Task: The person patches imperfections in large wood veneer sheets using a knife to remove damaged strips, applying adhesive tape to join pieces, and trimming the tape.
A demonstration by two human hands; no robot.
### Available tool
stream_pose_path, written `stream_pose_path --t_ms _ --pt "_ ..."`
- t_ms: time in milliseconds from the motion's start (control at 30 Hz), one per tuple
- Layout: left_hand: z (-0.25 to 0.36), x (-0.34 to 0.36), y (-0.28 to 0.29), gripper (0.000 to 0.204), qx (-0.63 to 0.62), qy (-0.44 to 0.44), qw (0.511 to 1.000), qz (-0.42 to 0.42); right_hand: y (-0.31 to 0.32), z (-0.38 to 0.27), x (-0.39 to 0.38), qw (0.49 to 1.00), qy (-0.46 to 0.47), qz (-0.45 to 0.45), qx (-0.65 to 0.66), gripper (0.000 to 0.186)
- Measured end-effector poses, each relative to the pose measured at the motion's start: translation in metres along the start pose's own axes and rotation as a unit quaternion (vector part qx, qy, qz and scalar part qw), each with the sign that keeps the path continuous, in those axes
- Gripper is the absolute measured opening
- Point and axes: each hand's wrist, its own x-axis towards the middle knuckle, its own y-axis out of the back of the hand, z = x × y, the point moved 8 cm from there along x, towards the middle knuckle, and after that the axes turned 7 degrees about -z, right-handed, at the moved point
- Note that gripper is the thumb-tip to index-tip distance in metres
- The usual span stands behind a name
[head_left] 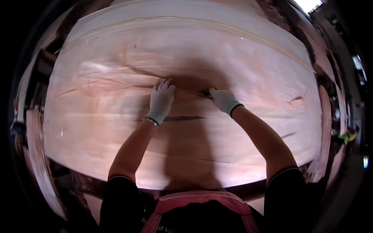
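Note:
A large thin sheet of pale pinkish wood veneer covers most of the view, with long splits along its grain. My left hand, in a white glove, lies flat on the sheet with fingers spread, just above a dark split. My right hand, also gloved, is closed around a small dark object at a crack near the sheet's middle; what the object is cannot be made out. The two hands are about a hand's width apart.
More veneer sheets lie stacked beyond the far edge. A torn hole and a short split mark the sheet at the right. Dark framework and floor show around the sheet's edges. A person in bright clothing stands far right.

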Motion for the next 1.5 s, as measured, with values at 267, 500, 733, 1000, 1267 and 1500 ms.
stream_pose_path --t_ms 267,500,733,1000,1267,1500 --pt "0.01 0.059 0.02 0.009 0.079 -0.021 0.991 -0.104 0.001 -0.01 -0.005 0.998 0.026 -0.047 0.024 0.021" --pt "0.05 0.05 0.006 0.013 0.054 0.028 0.997 -0.039 -0.004 0.01 -0.007 0.996 0.036 0.056 0.061 0.024" --pt "0.043 0.007 -0.079 0.049 0.051 0.254 0.966 -0.005 -0.012 -0.014 0.009 0.999 0.025 0.005 0.047 0.022" --pt "0.062 0.018 -0.088 0.047 0.089 0.234 0.967 -0.045 -0.075 0.36 -0.13 0.901 -0.111 -0.141 0.396 0.039" --pt "0.405 0.17 -0.163 0.049 -0.1 0.141 0.985 0.019 -0.066 0.39 -0.166 0.999 0.046 0.017 -0.017 0.023" --pt "0.457 0.199 -0.221 0.049 0.088 0.171 0.978 -0.077 -0.071 0.617 -0.265 0.997 0.035 -0.073 0.005 0.028"
